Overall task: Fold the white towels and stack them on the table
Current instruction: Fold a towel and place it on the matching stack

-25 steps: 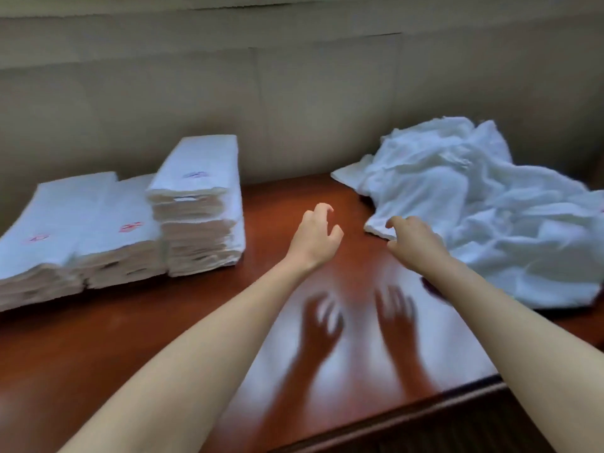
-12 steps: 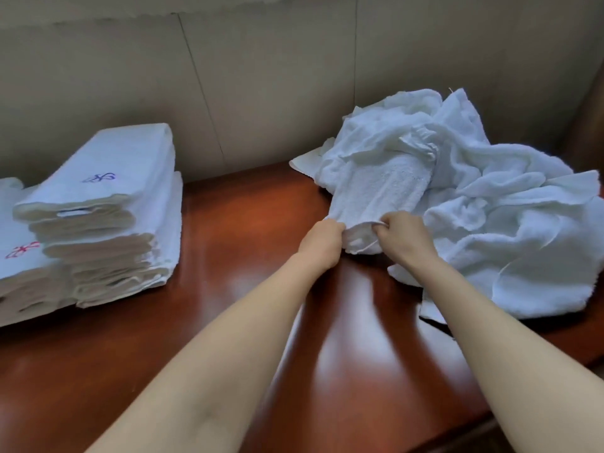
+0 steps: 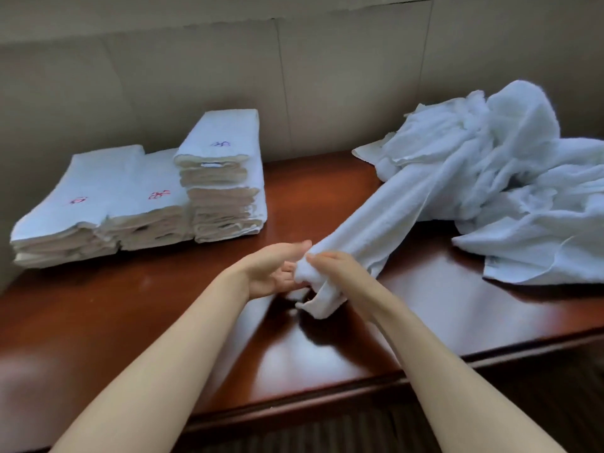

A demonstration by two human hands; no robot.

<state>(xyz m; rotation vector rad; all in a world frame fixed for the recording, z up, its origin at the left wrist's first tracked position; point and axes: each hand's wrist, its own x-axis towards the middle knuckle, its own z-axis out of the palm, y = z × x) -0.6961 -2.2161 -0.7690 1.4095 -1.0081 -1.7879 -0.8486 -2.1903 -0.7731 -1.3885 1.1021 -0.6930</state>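
Two bare hands meet above the glossy reddish-brown wooden table (image 3: pixel 108 315): the right hand (image 3: pixel 330 273) grips the bunched end of a long white terry towel (image 3: pixel 376 220), and the left hand (image 3: pixel 271 269) holds the same end from the left, fingers curled. The towel stretches back and right to a rumpled heap of white towels (image 3: pixel 510 178). Left of the hands stand three stacks of folded white towels (image 3: pixel 222 178) against the beige panelled wall (image 3: pixel 196 76).

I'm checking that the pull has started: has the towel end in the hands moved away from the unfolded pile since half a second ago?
Yes. The towel end, gripped by both hands, now lies nearer the table's front edge, stretched out from the pile.
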